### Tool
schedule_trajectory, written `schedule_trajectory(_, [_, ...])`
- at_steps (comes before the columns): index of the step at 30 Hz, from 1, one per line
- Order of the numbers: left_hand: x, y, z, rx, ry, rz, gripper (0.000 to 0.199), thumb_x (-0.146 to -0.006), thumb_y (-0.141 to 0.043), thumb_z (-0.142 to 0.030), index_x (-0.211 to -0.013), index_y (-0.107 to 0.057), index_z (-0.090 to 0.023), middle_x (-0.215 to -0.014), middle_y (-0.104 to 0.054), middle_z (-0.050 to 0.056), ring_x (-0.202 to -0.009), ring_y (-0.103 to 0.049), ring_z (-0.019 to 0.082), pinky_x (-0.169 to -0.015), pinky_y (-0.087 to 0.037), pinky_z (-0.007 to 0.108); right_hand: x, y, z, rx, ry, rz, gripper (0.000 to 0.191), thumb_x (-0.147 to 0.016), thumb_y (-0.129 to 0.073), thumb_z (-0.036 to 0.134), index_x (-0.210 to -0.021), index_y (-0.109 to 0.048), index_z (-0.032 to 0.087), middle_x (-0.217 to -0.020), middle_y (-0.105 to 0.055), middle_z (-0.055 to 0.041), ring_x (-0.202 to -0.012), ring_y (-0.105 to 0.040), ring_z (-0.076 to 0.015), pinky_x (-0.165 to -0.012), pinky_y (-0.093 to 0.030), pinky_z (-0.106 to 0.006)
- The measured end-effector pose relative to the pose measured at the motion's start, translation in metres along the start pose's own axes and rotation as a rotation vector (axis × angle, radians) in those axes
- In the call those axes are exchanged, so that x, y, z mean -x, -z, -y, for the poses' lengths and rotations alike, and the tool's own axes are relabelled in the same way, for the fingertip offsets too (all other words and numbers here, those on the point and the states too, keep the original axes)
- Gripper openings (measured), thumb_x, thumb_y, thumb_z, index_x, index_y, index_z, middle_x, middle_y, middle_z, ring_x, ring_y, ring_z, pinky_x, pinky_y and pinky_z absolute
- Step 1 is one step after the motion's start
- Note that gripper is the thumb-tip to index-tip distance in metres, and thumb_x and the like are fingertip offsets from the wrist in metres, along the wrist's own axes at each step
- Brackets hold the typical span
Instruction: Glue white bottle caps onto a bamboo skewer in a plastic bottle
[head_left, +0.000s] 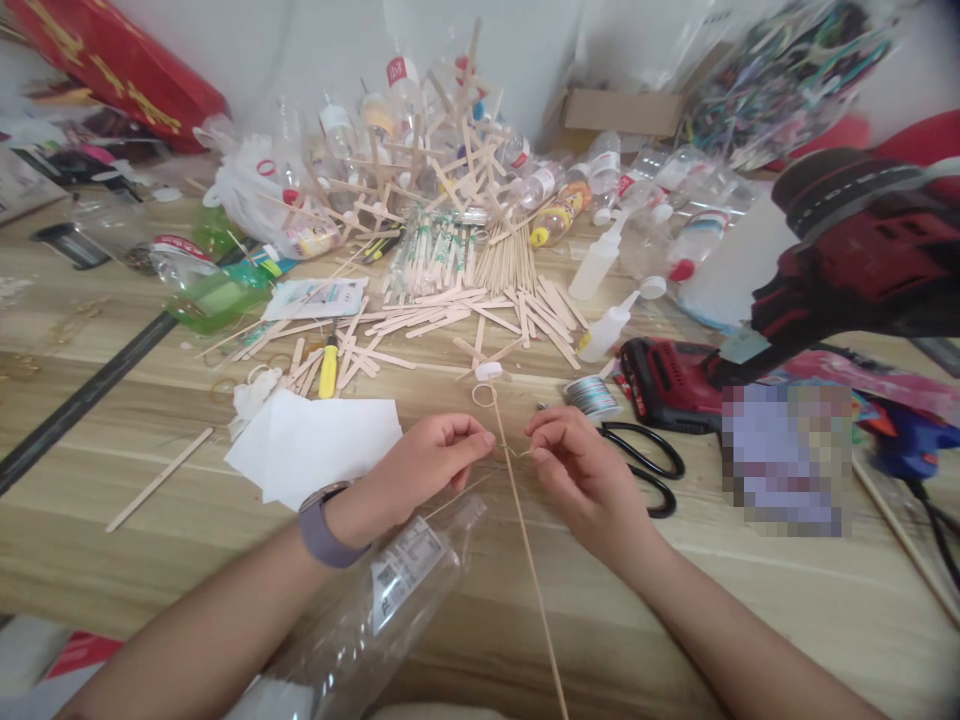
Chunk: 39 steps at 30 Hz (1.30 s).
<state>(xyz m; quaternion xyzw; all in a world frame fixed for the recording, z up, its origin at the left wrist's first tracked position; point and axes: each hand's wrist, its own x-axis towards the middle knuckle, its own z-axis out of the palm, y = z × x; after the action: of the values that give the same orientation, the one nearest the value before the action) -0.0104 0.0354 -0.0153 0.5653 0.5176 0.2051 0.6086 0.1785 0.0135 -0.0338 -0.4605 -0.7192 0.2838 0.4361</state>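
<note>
A long bamboo skewer (531, 550) runs from the near table edge up to a small white cap (488, 370) with craft sticks. A thin pale string (514, 453) crosses the skewer between my two hands. My left hand (435, 455), with a watch on its wrist, pinches one end of the string. On the other side my right hand (581, 470) pinches the opposite end, fingertips close to the skewer. Below my left hand lies a clear plastic bottle (401, 620) with a label. Black-handled scissors (651, 450) rest beside my right hand, partly hidden by it.
White paper sheets (319, 450) and a yellow screwdriver (328, 370) lie left. A wire spool (592, 397), glue bottles (606, 328) and a red power drill (667, 385) stand right. Craft sticks (427, 312) and several plastic bottles (540, 185) fill the back.
</note>
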Motion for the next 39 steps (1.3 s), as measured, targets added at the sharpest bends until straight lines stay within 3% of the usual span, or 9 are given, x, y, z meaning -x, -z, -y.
schedule_trajectory(8, [0.0,-0.002,0.004,0.123,0.033,0.042,0.033,-0.083,-0.055,-0.048,-0.073,-0.053,-0.017,-0.049,-0.045,-0.008,-0.041,-0.031,0.005,-0.041,-0.022,0.018,0.006,-0.003,0.005,0.158,0.199,0.047,0.014,-0.085,-0.05,0.01,-0.078,-0.052,0.022,-0.084,-0.057,-0.0044,-0.082,-0.058,-0.0172,-0.068,-0.048,-0.029])
schedule_trajectory(16, [0.0,-0.003,0.0,-0.053,-0.024,0.004,0.027,-0.084,-0.055,-0.042,-0.076,-0.058,-0.016,-0.052,-0.05,-0.006,-0.045,-0.04,0.006,-0.044,-0.027,0.019,0.005,-0.002,0.004,0.185,0.156,-0.053,0.014,-0.086,-0.05,0.011,-0.078,-0.05,0.023,-0.08,-0.055,-0.0034,-0.079,-0.057,-0.018,-0.066,-0.047,-0.03])
schedule_trajectory(21, [0.001,-0.005,0.0,0.06,0.013,-0.009,0.031,-0.083,-0.056,-0.046,-0.074,-0.057,-0.016,-0.05,-0.048,-0.007,-0.043,-0.035,0.005,-0.041,-0.023,0.018,0.009,-0.006,0.002,0.215,0.235,0.038,0.013,-0.083,-0.052,0.009,-0.082,-0.052,0.022,-0.093,-0.055,-0.0061,-0.088,-0.059,-0.0178,-0.074,-0.049,-0.031])
schedule_trajectory(25, [0.0,-0.006,0.003,0.184,0.067,0.049,0.033,-0.081,-0.059,-0.048,-0.072,-0.055,-0.016,-0.047,-0.044,-0.008,-0.04,-0.029,0.004,-0.039,-0.018,0.018,0.012,-0.009,0.002,0.21,0.255,0.112,0.016,-0.083,-0.051,0.007,-0.086,-0.052,0.022,-0.097,-0.055,-0.0065,-0.09,-0.059,-0.0168,-0.075,-0.05,-0.029])
schedule_trajectory(29, [-0.001,-0.007,0.006,0.28,0.109,0.103,0.033,-0.081,-0.06,-0.045,-0.067,-0.051,-0.017,-0.046,-0.043,-0.008,-0.038,-0.027,0.003,-0.038,-0.017,0.018,0.011,-0.01,0.004,0.164,0.211,0.115,0.015,-0.082,-0.051,0.007,-0.083,-0.053,0.022,-0.091,-0.055,-0.0052,-0.085,-0.058,-0.0163,-0.072,-0.05,-0.028])
schedule_trajectory(34, [-0.003,-0.008,0.008,0.325,0.11,0.153,0.032,-0.08,-0.062,-0.047,-0.074,-0.057,-0.016,-0.043,-0.043,-0.008,-0.037,-0.025,0.004,-0.038,-0.015,0.018,0.009,-0.011,0.004,0.034,0.054,0.112,0.015,-0.084,-0.051,0.009,-0.077,-0.054,0.022,-0.078,-0.054,-0.0022,-0.074,-0.054,-0.0151,-0.065,-0.047,-0.026])
schedule_trajectory(39, [-0.003,-0.009,0.009,0.35,0.11,0.177,0.034,-0.079,-0.063,-0.047,-0.068,-0.054,-0.016,-0.041,-0.041,-0.008,-0.038,-0.025,0.004,-0.038,-0.015,0.019,0.006,-0.013,0.004,-0.072,-0.107,0.135,0.013,-0.086,-0.05,0.018,-0.076,-0.057,0.021,-0.07,-0.054,-0.0004,-0.067,-0.051,-0.0139,-0.06,-0.043,-0.026])
